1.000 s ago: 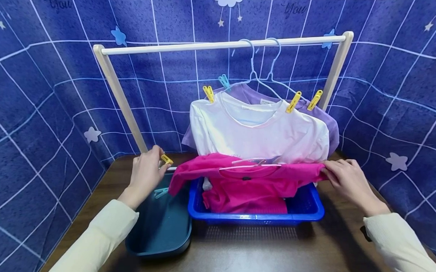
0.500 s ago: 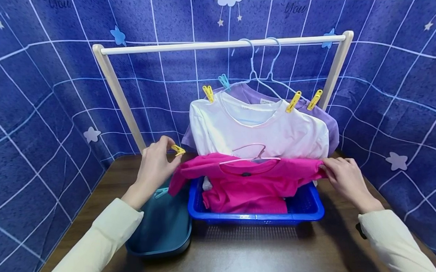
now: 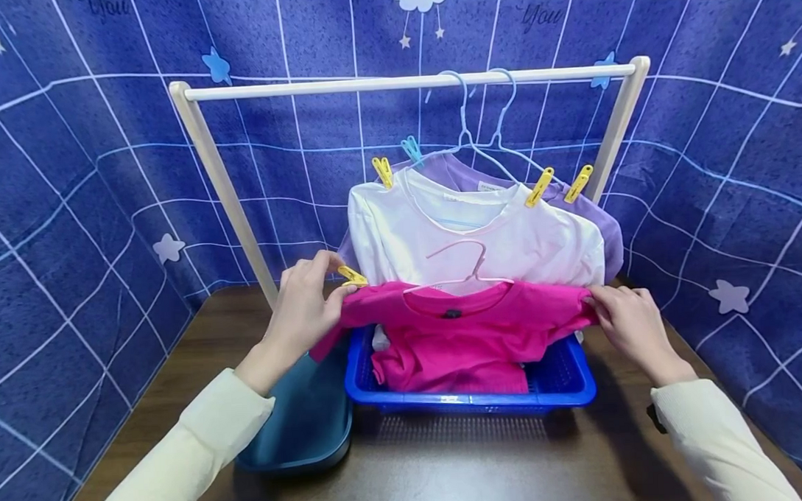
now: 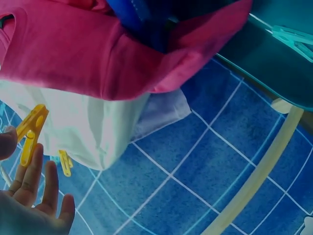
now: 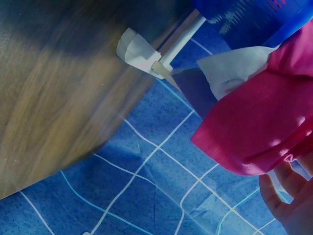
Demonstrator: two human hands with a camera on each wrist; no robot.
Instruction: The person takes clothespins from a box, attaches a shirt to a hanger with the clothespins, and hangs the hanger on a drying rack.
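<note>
A pink shirt point(image 3: 470, 344) with a pink hanger point(image 3: 476, 270) in its neck is held up over the blue basket point(image 3: 472, 400), its lower part bunched inside. My left hand point(image 3: 303, 305) pinches a yellow clothespin point(image 3: 352, 276) right by the shirt's left shoulder. In the left wrist view the clothespin point(image 4: 33, 129) lies between thumb and fingers, over the white shirt and apart from the pink cloth in that view. My right hand point(image 3: 632, 327) grips the shirt's right sleeve end; in the right wrist view these fingers point(image 5: 288, 178) are partly cut off by the frame.
Behind, a white shirt point(image 3: 374, 229) and a purple shirt point(image 3: 609, 232) hang on blue hangers from the rack's white bar point(image 3: 329, 87), with yellow and blue clothespins on their shoulders. A dark teal tray point(image 3: 300, 409) stands left of the basket, holding a light-blue clothespin point(image 4: 293, 39).
My left hand has carried the yellow clothespin rightward and up to the pink shirt's left shoulder. The pink hanger's hook has tipped upright. My right hand keeps its grip, shifting slightly left.
</note>
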